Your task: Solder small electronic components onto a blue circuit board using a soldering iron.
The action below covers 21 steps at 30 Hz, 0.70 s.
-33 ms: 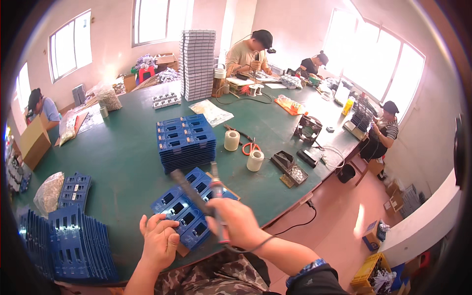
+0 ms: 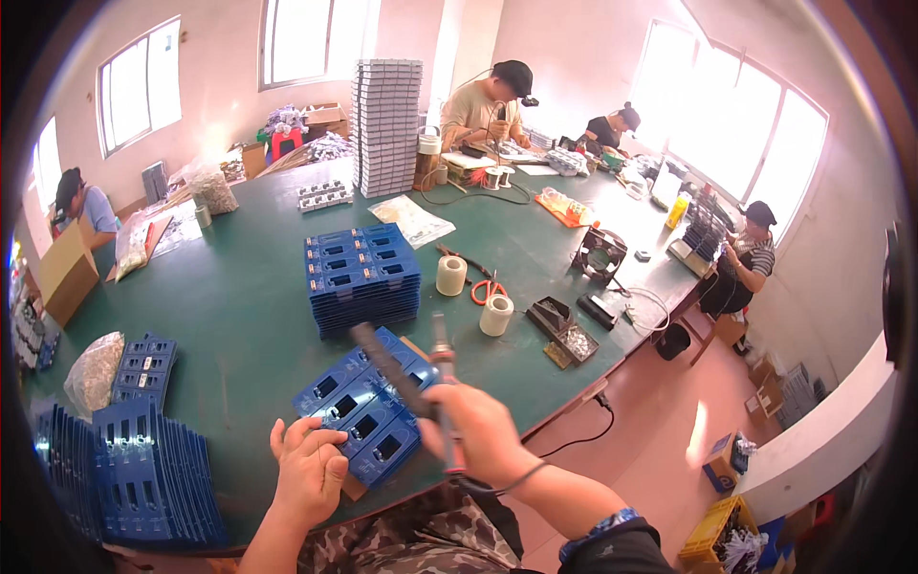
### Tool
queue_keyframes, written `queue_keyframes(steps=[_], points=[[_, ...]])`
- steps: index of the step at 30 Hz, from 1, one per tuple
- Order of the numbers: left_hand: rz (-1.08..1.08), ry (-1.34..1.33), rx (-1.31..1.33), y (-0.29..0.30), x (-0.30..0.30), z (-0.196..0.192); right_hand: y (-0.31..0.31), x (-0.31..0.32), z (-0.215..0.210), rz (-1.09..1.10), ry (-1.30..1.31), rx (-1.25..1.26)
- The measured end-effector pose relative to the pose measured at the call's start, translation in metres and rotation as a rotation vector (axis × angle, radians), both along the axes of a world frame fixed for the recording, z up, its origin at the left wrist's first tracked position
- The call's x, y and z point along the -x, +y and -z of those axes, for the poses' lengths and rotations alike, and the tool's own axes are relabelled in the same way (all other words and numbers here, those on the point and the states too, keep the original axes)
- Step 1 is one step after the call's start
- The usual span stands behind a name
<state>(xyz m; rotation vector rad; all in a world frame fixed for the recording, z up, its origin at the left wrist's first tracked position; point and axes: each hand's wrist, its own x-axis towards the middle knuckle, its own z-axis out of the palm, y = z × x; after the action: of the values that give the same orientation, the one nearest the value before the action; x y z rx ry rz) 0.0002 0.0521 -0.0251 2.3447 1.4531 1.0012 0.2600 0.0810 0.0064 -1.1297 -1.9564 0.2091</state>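
Observation:
A blue circuit board panel (image 2: 361, 417) with rows of dark rectangular cut-outs lies slanted in front of me, with a brown piece under its edge. My left hand (image 2: 311, 467) rests at its lower left edge, fingers spread and slightly bent on the surface. Above the panel's right side, my right hand (image 2: 483, 430) is closed round a soldering iron (image 2: 444, 359) with a red and grey handle, its metal end pointing away from me. The same hand also has a dark, blurred stick (image 2: 387, 366) slanting out over the panel. A cord trails from below this hand.
A stack of blue panels (image 2: 363, 282) stands just beyond; more panels (image 2: 153, 478) stand at lower left. To the right are tape rolls (image 2: 495, 315), red-handled scissors (image 2: 489, 289), a parts tray (image 2: 564, 330) and a small fan (image 2: 600, 254). Several people work around the table.
My right hand has shifted slightly right, carrying the soldering iron and dark stick with it. The left hand and the panel stay where they were.

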Motion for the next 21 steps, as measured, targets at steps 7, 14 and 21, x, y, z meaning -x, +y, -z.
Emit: queue_keyframes(steps=[7, 14, 21], points=[[0.027, -0.013, 0.005, 0.000, 0.000, 0.001, -0.004, -0.122, 0.035, 0.206, -0.275, -0.040], [0.036, 0.021, 0.041, -0.003, 0.006, -0.004, -0.007, -0.145, 0.051, 0.225, -0.307, 0.048], [0.046, 0.002, 0.069, -0.002, 0.005, -0.001, -0.005, -0.129, 0.026, 0.242, -0.254, 0.022]])
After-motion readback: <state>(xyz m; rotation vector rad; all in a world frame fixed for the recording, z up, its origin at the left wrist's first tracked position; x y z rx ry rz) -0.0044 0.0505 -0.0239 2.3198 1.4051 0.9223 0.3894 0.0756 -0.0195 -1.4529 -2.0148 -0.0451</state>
